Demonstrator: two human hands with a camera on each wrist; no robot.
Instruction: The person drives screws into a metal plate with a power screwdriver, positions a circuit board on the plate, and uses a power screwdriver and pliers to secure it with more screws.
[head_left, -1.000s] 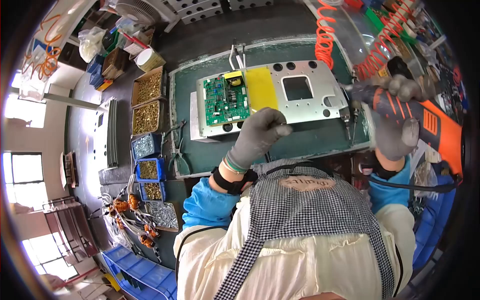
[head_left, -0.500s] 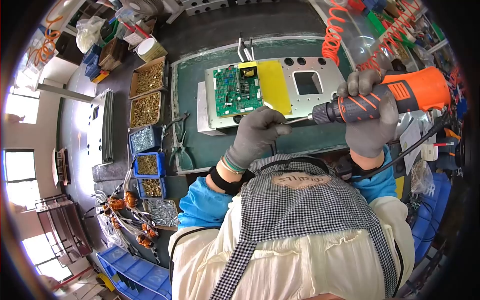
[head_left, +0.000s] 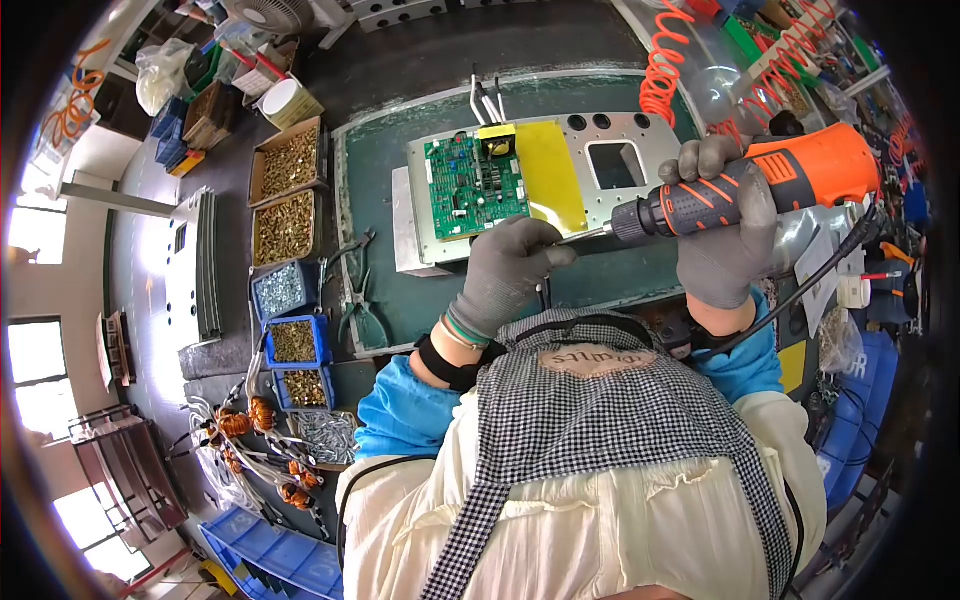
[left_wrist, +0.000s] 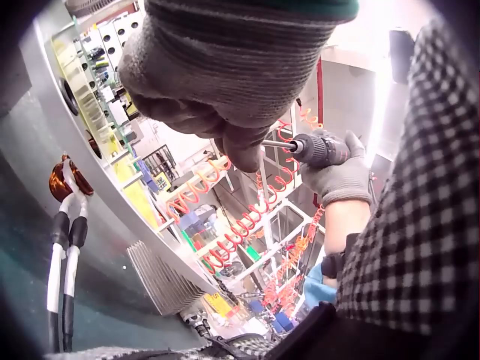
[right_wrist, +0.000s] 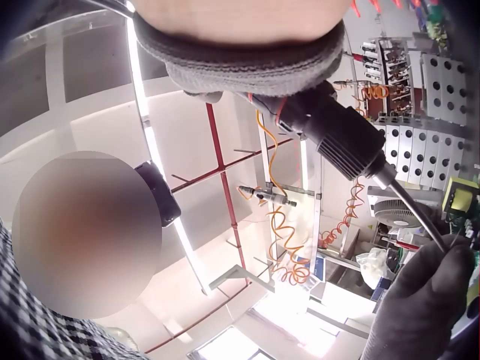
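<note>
In the head view the right hand (head_left: 725,225), in a grey glove, grips an orange and black power driver (head_left: 800,175) pointing left. The gloved left hand (head_left: 508,275) has its fingers curled at the tip of the driver's bit (head_left: 585,236); the right wrist view shows the bit (right_wrist: 420,214) reaching the fingers of the left hand (right_wrist: 424,300). Whether a small part is held there is hidden. Just beyond lie a metal panel (head_left: 640,150), a green circuit board (head_left: 465,190) and a yellow sheet (head_left: 553,175).
Left of the mat stand bins of brass parts (head_left: 285,232) and blue bins (head_left: 293,342). Pliers (head_left: 362,300) lie on the mat's left side. Wired copper coils (head_left: 235,425) sit at the lower left. A red coiled hose (head_left: 660,75) hangs behind the panel.
The right hand has brought the driver in from the right and turned it to point left, its bit now at the left hand's fingers. The left hand has stayed nearly in place.
</note>
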